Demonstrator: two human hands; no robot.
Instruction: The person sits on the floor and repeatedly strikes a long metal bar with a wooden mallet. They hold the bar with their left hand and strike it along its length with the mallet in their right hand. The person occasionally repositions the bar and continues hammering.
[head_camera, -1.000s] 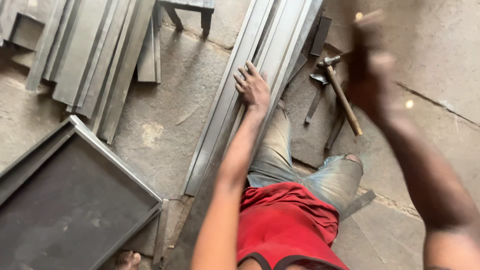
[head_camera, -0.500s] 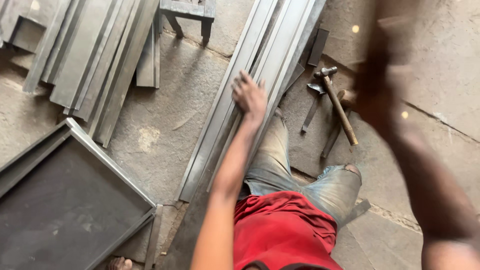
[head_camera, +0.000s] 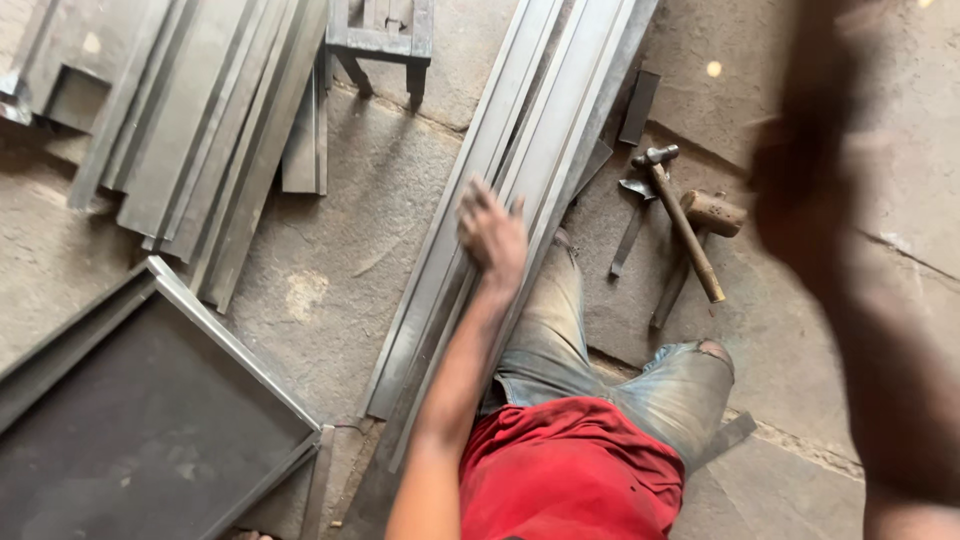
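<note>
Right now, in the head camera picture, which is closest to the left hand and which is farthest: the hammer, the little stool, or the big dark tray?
From the left hand:
1. Hammer, lying on the floor to its right.
2. Little stool, up at the top edge.
3. Big dark tray, down in the bottom left corner.

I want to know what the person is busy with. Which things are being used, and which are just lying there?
In use:
left hand resting on the long metal channels
right hand, raised and blurred

Lying about:
hammer
wooden mallet
metal tray
stacked metal sheets
small stool
</note>
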